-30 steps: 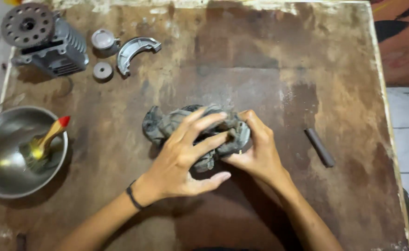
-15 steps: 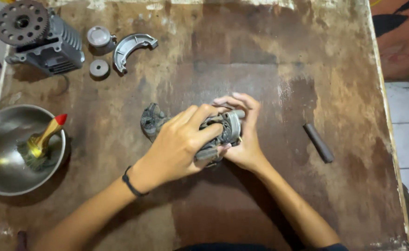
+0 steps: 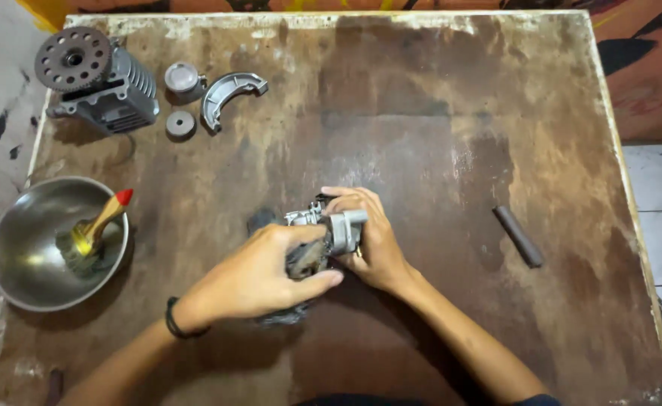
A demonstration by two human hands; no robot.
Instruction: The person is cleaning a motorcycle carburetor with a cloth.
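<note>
Bowl (image 3: 22, 263) of bright steel sits at the left edge of the bench (image 3: 421, 113), with a brush (image 3: 101, 225) standing in it, wooden handle tipped red. Up in the far left corner lies a finned engine block (image 3: 98, 83) with a toothed wheel on top; just beside it are a small cylinder (image 3: 184, 79), a round disc (image 3: 180, 124) and a curved shoe (image 3: 229, 94).

Near the middle, toward the near edge, the left hand (image 3: 259, 274), a dark band at its wrist, closes over a dark rag (image 3: 304, 259) and presses it against a small grey metal part (image 3: 338, 225). The right hand (image 3: 372, 240) wraps the part from the other side and holds it just above the bench. Both grips are shut tight, one on the rag, one on the part.

By the look of it, this is a wiping step, grime coming off the casting. Turning the part to reach its hidden faces would call for a steady hold with the right hand while the left works the rag.

A short dark rod (image 3: 519, 235) lies well apart near the right edge. The bench is worn brown board, stained and chipped pale along its rim. Grey floor shows left, white tile right.
</note>
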